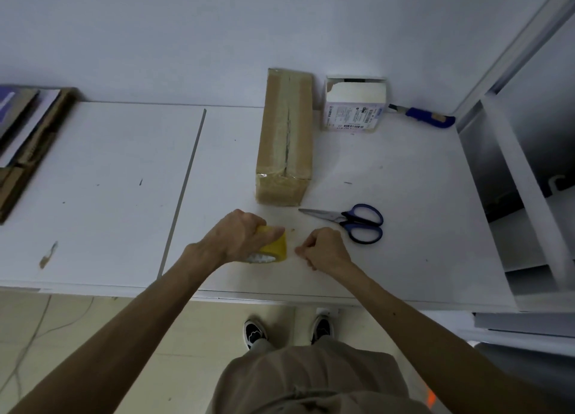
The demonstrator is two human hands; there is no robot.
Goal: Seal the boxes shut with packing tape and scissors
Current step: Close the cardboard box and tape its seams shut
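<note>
**Tape being started, white box not yet closed**

The left hand [239, 236] is in front of the brown box [286, 133], and its grip is clamped around the yellow tape roll [275, 247], which it holds on or just above the surface [109, 180]. The right hand [323, 248] is also in front of the brown box, just beside the roll. Its grip is closed, with the fingertips pressed together. I cannot tell if a tape end is between them; it is too thin to see.

The brown box shows glossy tape along its top seam and over its near end, so I judge that it is mostly sealed. The scissors [351, 222] lie at the front right of the brown box, and no hand touches them. The white box [354, 105], just to the right of the brown box at its far end, has a torn flap and a dark gap on top, so it seems to be left to do.

Well to the left of the brown box lie flat cardboard pieces [28, 146], then a thin metal strip [183, 189] across the white, marked surface. Behind the brown box is a plain wall [186, 24]. To the right, past the white box, lies a blue knife [426, 116], and further right stands a white shelf unit [513, 195].
</note>
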